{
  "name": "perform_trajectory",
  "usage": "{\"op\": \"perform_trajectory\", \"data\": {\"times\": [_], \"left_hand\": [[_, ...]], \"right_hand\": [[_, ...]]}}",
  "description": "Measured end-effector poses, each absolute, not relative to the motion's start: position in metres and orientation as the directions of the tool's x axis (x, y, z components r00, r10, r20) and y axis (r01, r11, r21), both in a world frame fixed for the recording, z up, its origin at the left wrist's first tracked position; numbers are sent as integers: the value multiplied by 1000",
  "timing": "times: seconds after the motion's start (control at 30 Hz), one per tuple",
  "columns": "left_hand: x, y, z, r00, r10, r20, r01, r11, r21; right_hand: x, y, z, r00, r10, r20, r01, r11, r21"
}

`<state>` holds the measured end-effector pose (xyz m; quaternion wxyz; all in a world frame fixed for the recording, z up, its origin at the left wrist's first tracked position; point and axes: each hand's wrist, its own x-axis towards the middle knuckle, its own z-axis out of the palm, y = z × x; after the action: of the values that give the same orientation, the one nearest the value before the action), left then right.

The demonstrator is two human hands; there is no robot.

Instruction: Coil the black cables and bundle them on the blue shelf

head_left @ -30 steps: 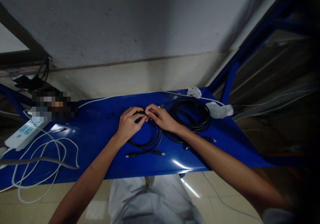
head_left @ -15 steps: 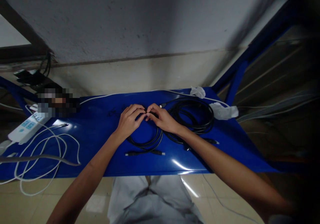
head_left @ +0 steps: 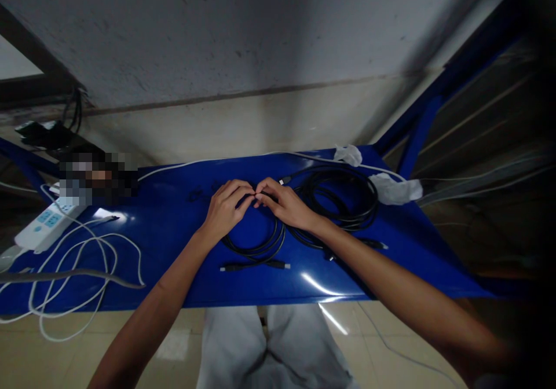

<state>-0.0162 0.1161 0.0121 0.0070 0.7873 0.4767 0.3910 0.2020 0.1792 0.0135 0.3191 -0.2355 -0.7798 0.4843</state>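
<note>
- We have a small round coil of glossy black cable [head_left: 278,241] on the smooth blue desk [head_left: 269,287], between our forearms and just beyond the near edge.
- Our left hand [head_left: 226,206] and right hand [head_left: 284,204] meet at the coil's far side; each grip is pinched, thumb to forefinger, apparently on that bundled part, though we cannot tell whether on cable or a thin tie.
- We probably pinch there to hold the strands gathered, the desk bearing the rest.
- Its two black plugs with pale tips [head_left: 228,268] lie at the near side, pointing left and right, presumably leaving our fingers unobstructed.
- Our forearms slant inward from near left and near right, wrists low, knuckles arched, fingertips nearly touching.
- The larger black cable coil [head_left: 369,209] lies right, partly behind our right forearm, seemingly set aside.
</note>
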Motion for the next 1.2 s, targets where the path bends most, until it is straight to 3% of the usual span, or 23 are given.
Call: {"op": "perform_trajectory", "data": {"times": [0.27,0.53,0.93,1.2], "left_hand": [[-18,118,10,294,713,636,758,-579,300],[-18,119,10,296,708,641,728,-602,329],[-21,119,9,416,679,605,786,-603,137],[-23,119,8,405,703,585,797,-585,150]], "right_hand": [[200,180,11,-692,653,307,28,449,-893],[200,181,11,-702,640,313,2,441,-897],[197,178,10,-684,670,290,-26,374,-927],[198,179,7,-677,663,319,30,457,-889]]}}
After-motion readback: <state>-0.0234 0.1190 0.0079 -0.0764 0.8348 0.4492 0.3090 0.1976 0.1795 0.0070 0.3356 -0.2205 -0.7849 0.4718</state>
